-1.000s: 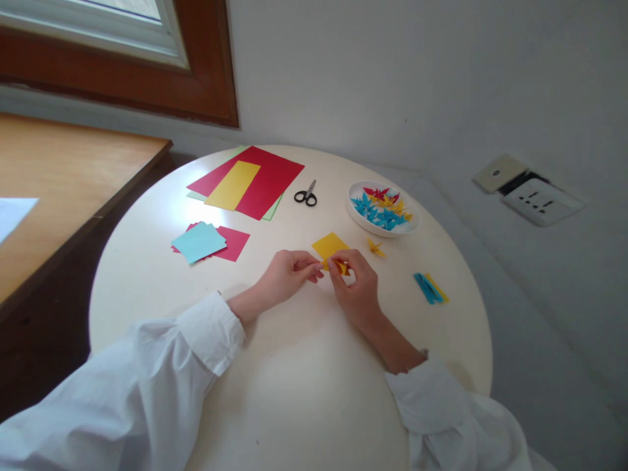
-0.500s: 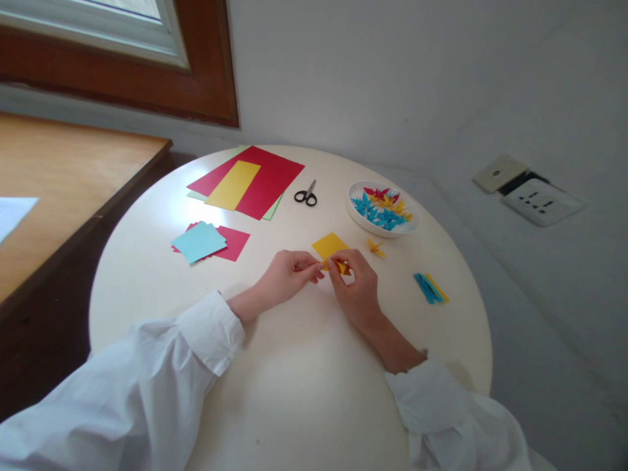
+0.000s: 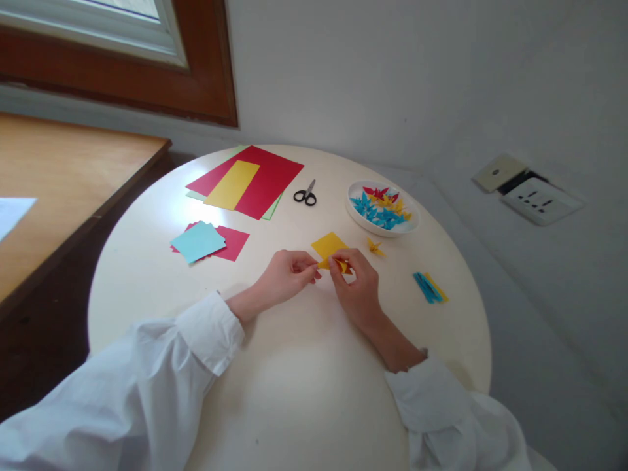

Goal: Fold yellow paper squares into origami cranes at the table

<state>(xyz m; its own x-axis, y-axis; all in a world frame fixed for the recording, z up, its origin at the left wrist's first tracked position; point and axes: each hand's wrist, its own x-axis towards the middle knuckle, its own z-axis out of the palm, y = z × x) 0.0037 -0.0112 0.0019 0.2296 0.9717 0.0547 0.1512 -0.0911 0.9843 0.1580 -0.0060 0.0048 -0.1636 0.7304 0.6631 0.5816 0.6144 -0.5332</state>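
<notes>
Between my two hands is a small folded yellow paper point(image 3: 324, 264), partly hidden by my fingers. My left hand point(image 3: 289, 275) pinches its left tip between thumb and fingers. My right hand point(image 3: 359, 282) grips the other end, where folded flaps stick out. Just behind my fingers a flat yellow paper square point(image 3: 330, 244) lies on the table. Right of it sits a finished yellow paper crane point(image 3: 375, 247). A white dish point(image 3: 354, 221) beyond holds several red, yellow and blue paper cranes point(image 3: 380, 208).
The round white table point(image 3: 275, 405) carries black-handled scissors point(image 3: 305, 196), large red sheets point(image 3: 275, 176) with a yellow strip point(image 3: 232, 185), light blue squares point(image 3: 199, 242) over red ones point(image 3: 236, 243), and blue and yellow paper strips point(image 3: 428, 288). A wall socket point(image 3: 542, 197) is at right.
My left fingers have drawn slightly left from my right ones, showing more of the folded yellow paper between them. My right hand has hardly moved.
</notes>
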